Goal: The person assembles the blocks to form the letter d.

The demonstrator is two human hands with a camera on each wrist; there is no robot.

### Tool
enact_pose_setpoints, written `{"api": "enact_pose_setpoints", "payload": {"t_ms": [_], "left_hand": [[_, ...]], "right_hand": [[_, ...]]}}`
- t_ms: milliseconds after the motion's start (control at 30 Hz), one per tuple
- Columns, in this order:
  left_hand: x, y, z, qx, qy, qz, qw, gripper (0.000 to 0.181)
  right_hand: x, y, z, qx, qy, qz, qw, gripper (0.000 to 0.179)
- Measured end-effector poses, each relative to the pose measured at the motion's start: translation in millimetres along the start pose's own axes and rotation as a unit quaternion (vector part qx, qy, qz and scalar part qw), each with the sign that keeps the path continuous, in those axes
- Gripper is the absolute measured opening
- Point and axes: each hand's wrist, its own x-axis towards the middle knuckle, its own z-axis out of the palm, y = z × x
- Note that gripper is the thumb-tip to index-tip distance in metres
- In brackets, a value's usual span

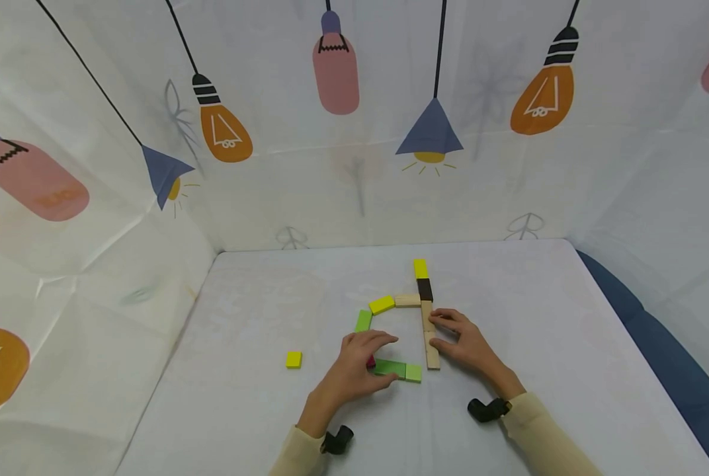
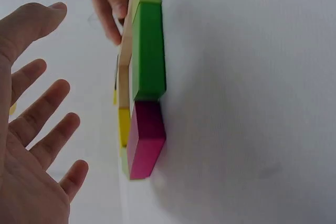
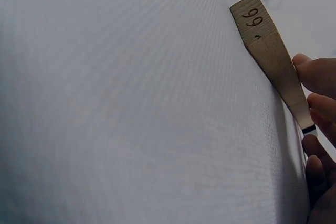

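Small blocks lie end to end on a white table in an outline. My left hand (image 1: 357,363), fingers spread and holding nothing, is over the outline's lower left corner. It partly hides a magenta block (image 2: 147,145), which adjoins a green block (image 1: 390,368) and a light green block (image 1: 413,373). With its fingertips and thumb, my right hand (image 1: 464,340) touches the right side of two plain wooden blocks (image 1: 432,350) in a line. In the right wrist view, the near wooden block's end (image 3: 253,19) bears an engraved number.
A black block (image 1: 424,289) and a yellow block (image 1: 420,268) extend the wooden line away. A wooden block (image 1: 407,301), a yellow block (image 1: 381,305) and a lime block (image 1: 363,321) curve leftward. One yellow block (image 1: 293,359) lies apart at left. Lamp-printed cloth (image 1: 354,185) hangs behind.
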Motion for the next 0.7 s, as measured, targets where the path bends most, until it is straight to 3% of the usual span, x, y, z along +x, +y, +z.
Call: {"api": "enact_pose_setpoints", "payload": {"t_ms": [133,433,700], "left_hand": [[-9.0,-4.3,-10.5,-0.018,0.037,-0.010,0.9991,0.063],[-30.9,-28.2,-26.9,0.014,0.094,-0.034,0.9949,0.060],[-52.8,-57.3,-49.4,0.031,0.106,-0.069,0.9915,0.060]], "right_hand": [[-0.4,0,0,0.000,-0.001,0.003,1.0000,0.048],[0.0,0,0,0.002,-0.007,0.014,0.9999,0.048],[-0.2,-1,0,0.001,-0.006,0.007,1.0000,0.048]]}}
